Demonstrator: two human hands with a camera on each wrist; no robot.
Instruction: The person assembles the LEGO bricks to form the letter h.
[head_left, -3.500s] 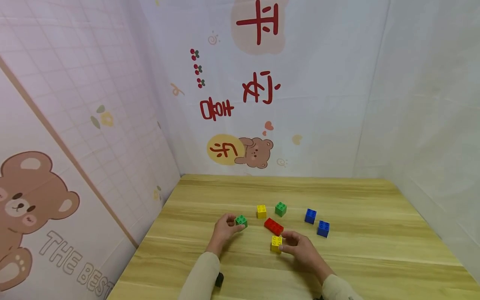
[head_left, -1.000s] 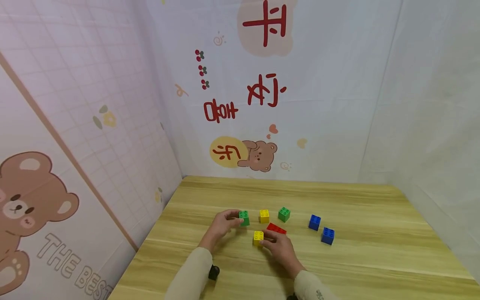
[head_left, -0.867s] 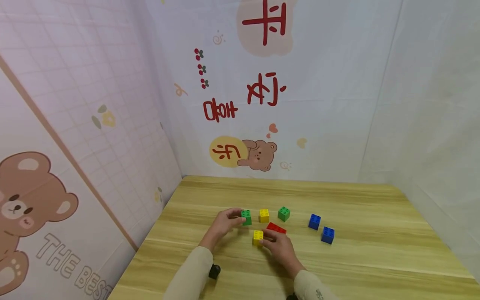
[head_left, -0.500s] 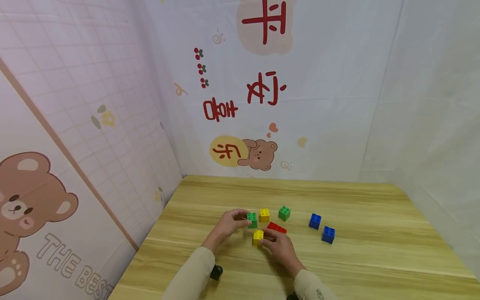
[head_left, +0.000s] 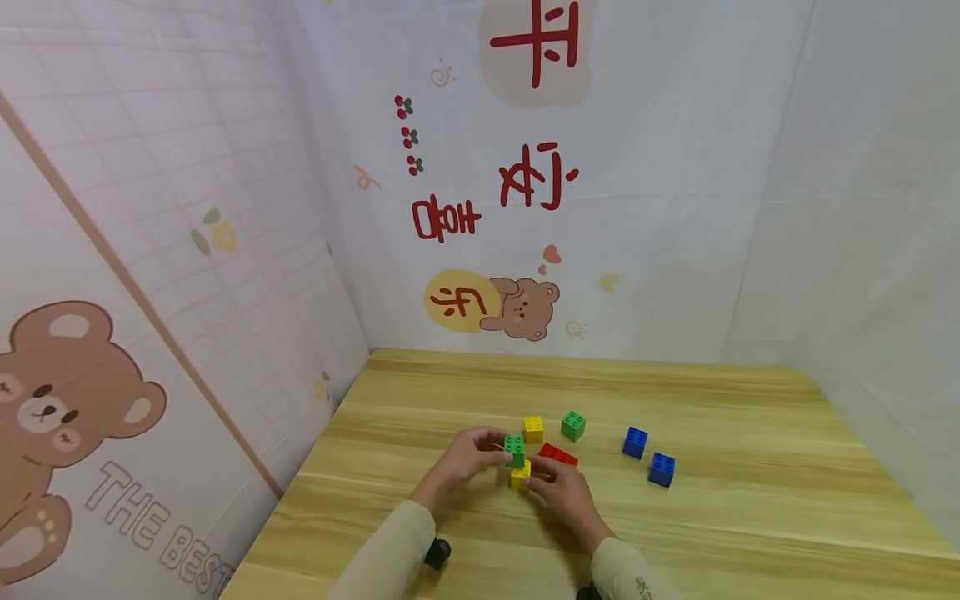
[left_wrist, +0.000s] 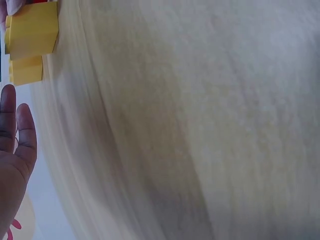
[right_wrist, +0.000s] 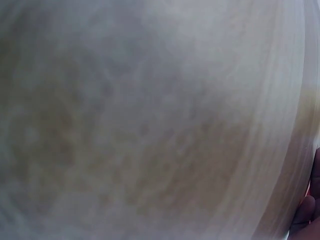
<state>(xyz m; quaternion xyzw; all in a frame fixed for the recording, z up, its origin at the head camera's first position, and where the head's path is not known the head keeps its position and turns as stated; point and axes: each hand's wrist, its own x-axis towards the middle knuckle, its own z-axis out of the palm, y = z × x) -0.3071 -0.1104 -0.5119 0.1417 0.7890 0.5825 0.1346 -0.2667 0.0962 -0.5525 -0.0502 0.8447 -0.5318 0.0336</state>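
In the head view my left hand (head_left: 471, 457) pinches a green toy building block (head_left: 513, 451) between thumb and fingers. Just below and in front of it is a yellow block (head_left: 519, 478), its rear top covered by the green one. Whether the two touch cannot be told. My right hand (head_left: 564, 492) grips that yellow block from the right. The left wrist view has the gripped yellow block (left_wrist: 34, 29) at top left, above the left fingers (left_wrist: 26, 131). Only some right fingers (right_wrist: 304, 212) show at the right wrist view's edge.
A red block (head_left: 558, 455) lies behind the right hand, partly hidden. Beyond it stand another yellow block (head_left: 533, 429) and another green block (head_left: 573, 426). Two blue blocks (head_left: 635, 442) sit further right on the wooden table (head_left: 720, 533). Printed cloth (head_left: 645, 208) hangs behind.
The right hand drew its yellow block leftward earlier and then stayed nearly still. My left hand has carried the green block right and toward me, to above the yellow block.
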